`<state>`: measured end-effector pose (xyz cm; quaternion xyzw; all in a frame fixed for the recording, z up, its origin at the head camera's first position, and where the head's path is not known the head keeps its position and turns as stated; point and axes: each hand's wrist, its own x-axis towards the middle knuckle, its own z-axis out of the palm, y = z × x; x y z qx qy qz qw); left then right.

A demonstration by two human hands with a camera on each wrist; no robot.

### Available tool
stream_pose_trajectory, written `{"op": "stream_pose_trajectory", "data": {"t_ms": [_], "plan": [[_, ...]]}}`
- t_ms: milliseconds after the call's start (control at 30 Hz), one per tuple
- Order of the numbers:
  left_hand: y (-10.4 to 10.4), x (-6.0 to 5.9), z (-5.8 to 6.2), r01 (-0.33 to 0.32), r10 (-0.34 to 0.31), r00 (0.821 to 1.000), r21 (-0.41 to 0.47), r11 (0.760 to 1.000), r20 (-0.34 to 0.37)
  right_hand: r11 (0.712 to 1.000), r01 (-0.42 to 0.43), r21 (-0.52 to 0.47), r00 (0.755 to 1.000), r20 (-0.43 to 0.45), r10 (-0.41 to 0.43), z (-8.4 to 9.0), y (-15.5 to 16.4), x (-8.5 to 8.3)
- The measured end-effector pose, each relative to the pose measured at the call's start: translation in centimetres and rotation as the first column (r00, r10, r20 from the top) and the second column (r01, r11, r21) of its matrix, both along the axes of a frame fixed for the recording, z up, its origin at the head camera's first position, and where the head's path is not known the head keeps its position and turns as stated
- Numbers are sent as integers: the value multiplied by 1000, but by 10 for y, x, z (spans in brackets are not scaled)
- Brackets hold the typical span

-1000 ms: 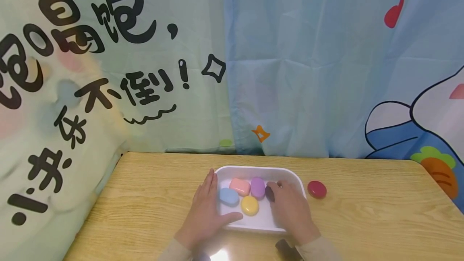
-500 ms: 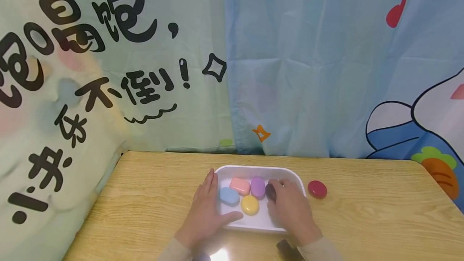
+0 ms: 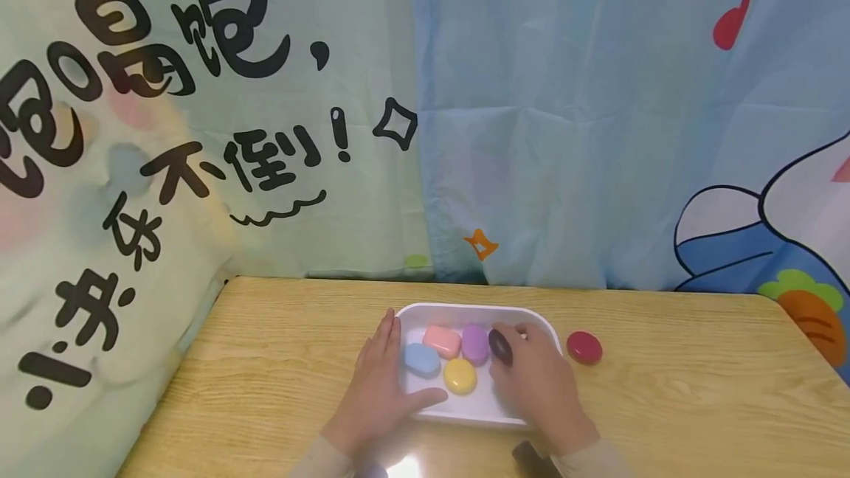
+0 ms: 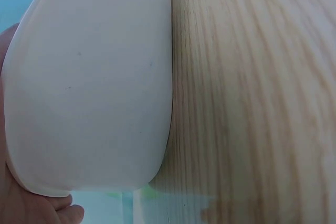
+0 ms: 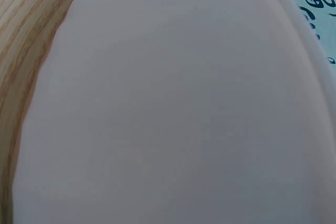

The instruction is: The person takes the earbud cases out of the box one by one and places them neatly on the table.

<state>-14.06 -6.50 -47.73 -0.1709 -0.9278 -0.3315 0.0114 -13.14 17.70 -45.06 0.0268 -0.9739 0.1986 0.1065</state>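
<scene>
A white tray (image 3: pixel 465 311) sits on the wooden table (image 3: pixel 279 345) and holds a pink pebble (image 3: pixel 443 341), a purple one (image 3: pixel 474 344), a blue one (image 3: pixel 422 358) and a yellow one (image 3: pixel 460 375). My left hand (image 3: pixel 377 386) lies against the tray's left wall, fingers straight and thumb over the front rim. My right hand (image 3: pixel 534 378) reaches into the tray's right side and pinches a dark pebble (image 3: pixel 500 346), tilted on edge beside the purple one. In the left wrist view the tray's outer wall (image 4: pixel 89 87) fills the left half. The right wrist view is almost all white tray (image 5: pixel 184 108).
A red disc (image 3: pixel 584 347) lies on the table just right of the tray. Printed curtains (image 3: pixel 531 131) hang along the table's far edge and down its left side. Bare wood (image 3: pixel 697 389) stretches to the right of the tray.
The right hand's fingers have shifted slightly toward the tray's back. The dark pebble, half hidden before, now shows more and stands tilted. The left hand has stayed put.
</scene>
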Motion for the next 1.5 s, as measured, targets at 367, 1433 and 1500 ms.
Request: {"op": "stream_pose_trajectory", "data": {"t_ms": [367, 1433, 1500], "plan": [[2, 1, 2, -12, 12, 1000, -6, 1000, 15, 997, 69, -40, 990, 123, -64, 17, 1, 2], [2, 2, 3, -7, 7, 1000, 3, 1000, -3, 997, 60, -58, 998, 11, -59, 35, 59, 15], [1, 2, 3, -5, 5, 1000, 11, 1000, -5, 996, 61, -61, 998, 15, -60, 34, 64, 16]]}}
